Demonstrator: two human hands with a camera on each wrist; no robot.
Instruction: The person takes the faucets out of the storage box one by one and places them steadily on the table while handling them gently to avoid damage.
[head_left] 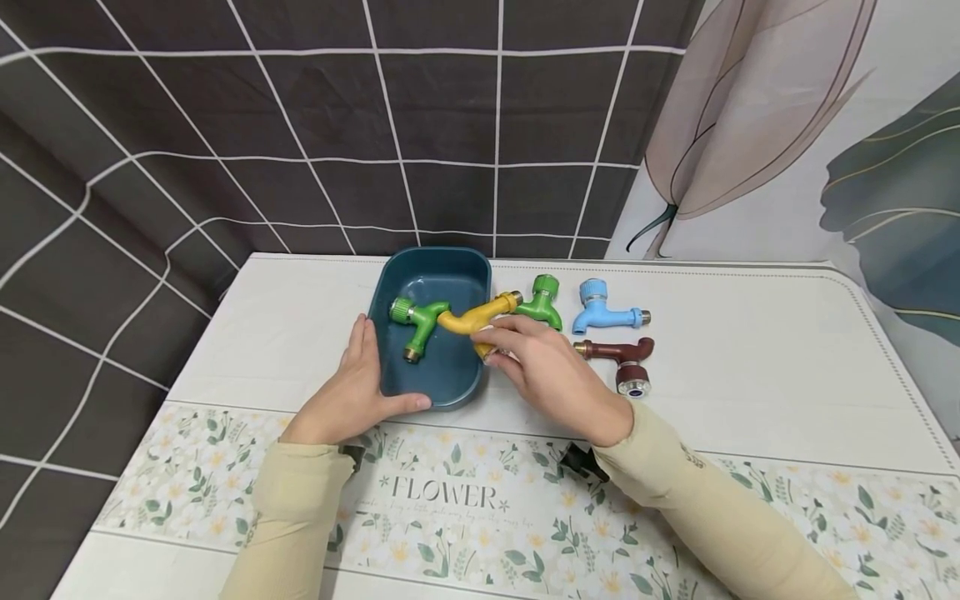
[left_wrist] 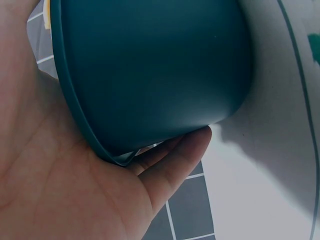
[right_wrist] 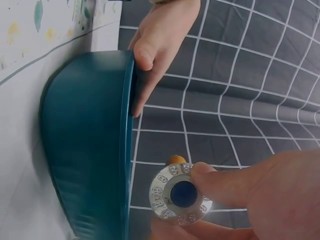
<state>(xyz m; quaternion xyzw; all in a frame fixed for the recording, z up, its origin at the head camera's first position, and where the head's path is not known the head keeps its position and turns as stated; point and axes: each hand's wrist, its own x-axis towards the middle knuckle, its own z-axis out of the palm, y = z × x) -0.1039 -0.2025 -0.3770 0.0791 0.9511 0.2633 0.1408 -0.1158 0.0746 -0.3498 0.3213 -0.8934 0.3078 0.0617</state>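
A dark teal basin (head_left: 450,375) stands on the table with a green faucet (head_left: 424,325) inside. My left hand (head_left: 348,392) rests against its near left corner, straight fingers along the outer left wall and thumb at the front rim. The left wrist view has the basin's outer wall (left_wrist: 155,65) against the palm and fingers. My right hand (head_left: 555,371) pinches a yellow faucet (head_left: 480,315) by its knob over the basin's right rim. In the right wrist view the faucet's silver knob face (right_wrist: 172,210) with a blue centre shows between thumb and fingers.
Right of the basin lie a second green faucet (head_left: 545,292), partly hidden by my right hand, a light blue faucet (head_left: 603,313) and a dark red faucet (head_left: 630,354). A dark tiled-pattern cloth (head_left: 442,125) hangs behind the table, which has a floral cover (head_left: 450,542).
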